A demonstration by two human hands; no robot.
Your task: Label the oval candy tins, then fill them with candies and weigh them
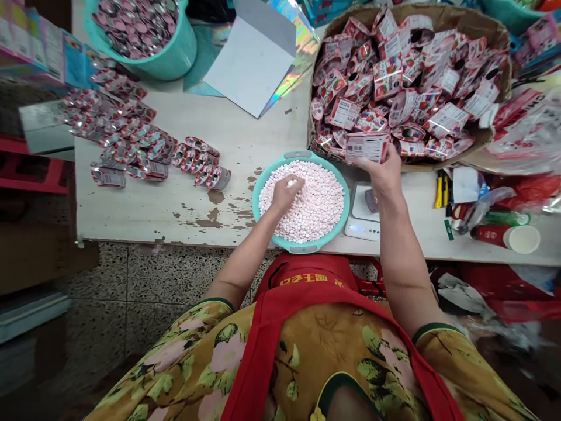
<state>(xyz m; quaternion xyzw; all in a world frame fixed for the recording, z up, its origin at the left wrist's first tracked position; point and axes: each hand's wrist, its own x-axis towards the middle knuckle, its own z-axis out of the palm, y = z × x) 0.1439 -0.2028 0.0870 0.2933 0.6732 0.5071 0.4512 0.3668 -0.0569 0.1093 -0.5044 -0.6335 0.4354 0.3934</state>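
A turquoise basin full of small pale pink candies stands at the table's front edge. In it is my left hand, its fingers curled round a few candies. My right hand grips a red and pink printed packet at the near rim of a cardboard box. Many similar packets fill the box. Partly behind my right forearm, a digital scale carries a small round item.
Rows of packets lie on the left of the table. A turquoise bucket of pink and silver round pieces stands behind them, beside a white sheet. A paper cup and a yellow cutter lie at right.
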